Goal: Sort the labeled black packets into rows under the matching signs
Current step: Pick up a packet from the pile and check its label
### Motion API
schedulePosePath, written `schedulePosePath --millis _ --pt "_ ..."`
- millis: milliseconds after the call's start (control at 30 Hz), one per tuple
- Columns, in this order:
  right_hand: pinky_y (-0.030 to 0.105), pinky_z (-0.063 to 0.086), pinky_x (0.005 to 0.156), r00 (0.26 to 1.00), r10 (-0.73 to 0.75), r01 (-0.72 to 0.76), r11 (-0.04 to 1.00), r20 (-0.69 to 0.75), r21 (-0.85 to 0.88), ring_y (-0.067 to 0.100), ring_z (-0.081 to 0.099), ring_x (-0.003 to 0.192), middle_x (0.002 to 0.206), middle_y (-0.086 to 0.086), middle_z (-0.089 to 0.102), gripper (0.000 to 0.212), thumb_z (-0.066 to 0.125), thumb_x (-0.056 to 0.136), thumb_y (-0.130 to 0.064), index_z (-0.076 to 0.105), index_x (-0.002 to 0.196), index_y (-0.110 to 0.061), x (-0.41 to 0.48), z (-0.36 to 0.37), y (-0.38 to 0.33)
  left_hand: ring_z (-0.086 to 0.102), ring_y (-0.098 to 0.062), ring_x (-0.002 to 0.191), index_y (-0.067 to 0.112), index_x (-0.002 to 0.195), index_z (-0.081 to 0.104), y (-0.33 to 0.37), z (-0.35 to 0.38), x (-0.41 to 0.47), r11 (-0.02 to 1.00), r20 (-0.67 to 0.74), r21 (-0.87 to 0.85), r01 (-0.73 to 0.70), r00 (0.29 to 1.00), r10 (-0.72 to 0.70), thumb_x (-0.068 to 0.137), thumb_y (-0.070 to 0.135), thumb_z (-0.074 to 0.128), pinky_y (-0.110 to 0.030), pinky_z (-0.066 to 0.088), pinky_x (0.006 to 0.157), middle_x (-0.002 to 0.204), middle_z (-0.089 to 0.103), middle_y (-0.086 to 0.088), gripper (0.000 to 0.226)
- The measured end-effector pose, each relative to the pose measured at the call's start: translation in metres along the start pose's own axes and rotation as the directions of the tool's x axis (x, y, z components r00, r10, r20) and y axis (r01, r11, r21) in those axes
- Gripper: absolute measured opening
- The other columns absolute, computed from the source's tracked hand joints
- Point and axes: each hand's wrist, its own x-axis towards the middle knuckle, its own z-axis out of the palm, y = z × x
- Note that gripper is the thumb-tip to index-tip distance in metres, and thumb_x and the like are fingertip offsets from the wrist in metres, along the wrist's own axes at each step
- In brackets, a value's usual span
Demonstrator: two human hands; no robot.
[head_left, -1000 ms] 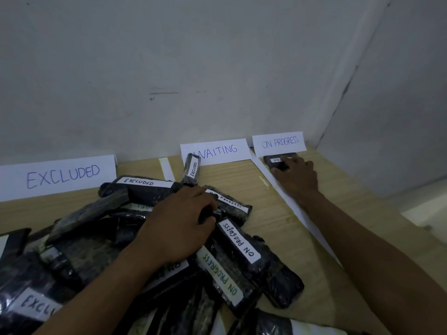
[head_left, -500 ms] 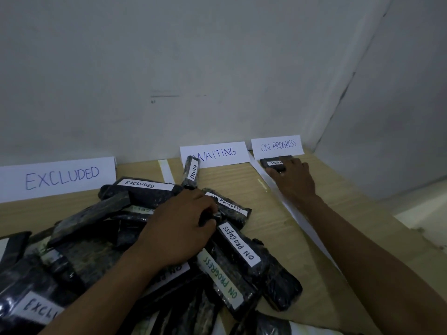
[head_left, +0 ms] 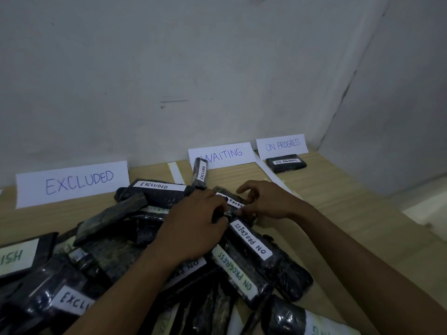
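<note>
A heap of black labelled packets (head_left: 125,257) covers the near left of the wooden table (head_left: 343,213). One ON PROGRESS packet (head_left: 286,162) lies alone under the ON PROGRESS sign (head_left: 281,145). My left hand (head_left: 193,228) rests on the heap, its fingers curled round the near end of a packet labelled ON PROGRESS (head_left: 232,201). My right hand (head_left: 263,201) pinches the same packet from the right side. An EXCLUDED packet (head_left: 200,174) leans against the WAITING sign (head_left: 221,154). The EXCLUDED sign (head_left: 72,182) stands at the left.
White paper strips (head_left: 177,175) on the table divide the sections. The wall corner rises behind the signs. Bare wood shows right of the heap, and the table's right edge (head_left: 396,204) drops off to a lighter floor.
My right hand let go of the packet under the ON PROGRESS sign and came back to the heap, where it now pinches another ON PROGRESS packet. The camera tilted down.
</note>
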Motion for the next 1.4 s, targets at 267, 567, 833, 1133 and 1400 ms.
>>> schedulePosePath --millis 267,567,833,1133,1400 --pt "0.034 0.053 0.064 0.976 0.080 0.035 0.863 -0.205 0.504 0.021 0.061 0.078 0.086 0.008 0.059 0.045 0.083 0.057 0.009 0.061 0.088 -0.014 -0.004 -0.003 0.003 0.048 -0.011 0.101 0.028 0.106 0.059 -0.003 0.006 -0.001 0.994 -0.023 0.082 -0.076 0.997 0.078 0.094 0.039 0.048 -0.028 0.039 0.076 0.104 0.053 0.011 0.020" --pt "0.040 0.056 0.073 0.782 0.403 0.162 0.605 -0.476 0.780 0.026 0.063 0.077 0.095 0.010 0.063 0.031 0.070 0.072 0.009 0.057 0.091 -0.012 -0.021 -0.044 0.030 0.051 -0.011 0.090 0.030 0.098 0.059 -0.005 0.011 -0.001 0.984 -0.048 0.130 -0.124 0.990 0.132 0.095 0.048 0.036 -0.028 0.040 0.070 0.094 0.053 0.013 0.029" --pt "0.041 0.056 0.081 0.459 0.688 -0.102 0.669 -0.562 0.736 0.024 0.065 0.089 0.103 0.009 0.067 0.034 0.080 0.070 -0.023 0.062 0.098 -0.014 -0.007 -0.079 0.111 0.052 -0.011 0.089 0.029 0.096 0.061 -0.003 0.011 -0.001 0.979 -0.037 0.163 -0.124 0.991 0.132 0.090 0.053 0.023 -0.030 0.045 0.071 0.095 0.054 0.013 0.045" --pt "0.031 0.043 0.083 0.458 0.615 -0.284 0.786 -0.643 0.549 0.031 0.056 0.108 0.120 0.011 0.058 0.050 0.066 0.083 -0.047 0.053 0.114 -0.009 0.013 -0.058 0.114 0.049 -0.009 0.090 0.030 0.096 0.059 -0.002 0.010 -0.001 0.976 -0.015 0.184 -0.117 0.992 0.122 0.089 0.057 0.018 -0.026 0.038 0.068 0.095 0.051 0.014 0.050" --pt "0.039 0.040 0.099 0.697 0.220 -0.267 0.963 -0.683 0.039 0.036 0.046 0.118 0.128 0.015 0.050 0.049 0.068 0.076 -0.044 0.061 0.119 -0.023 -0.011 -0.031 0.120 0.049 -0.009 0.089 0.031 0.095 0.059 -0.005 0.011 -0.001 0.976 -0.025 0.179 -0.127 0.991 0.134 0.090 0.056 0.024 -0.025 0.038 0.067 0.093 0.051 0.015 0.043"
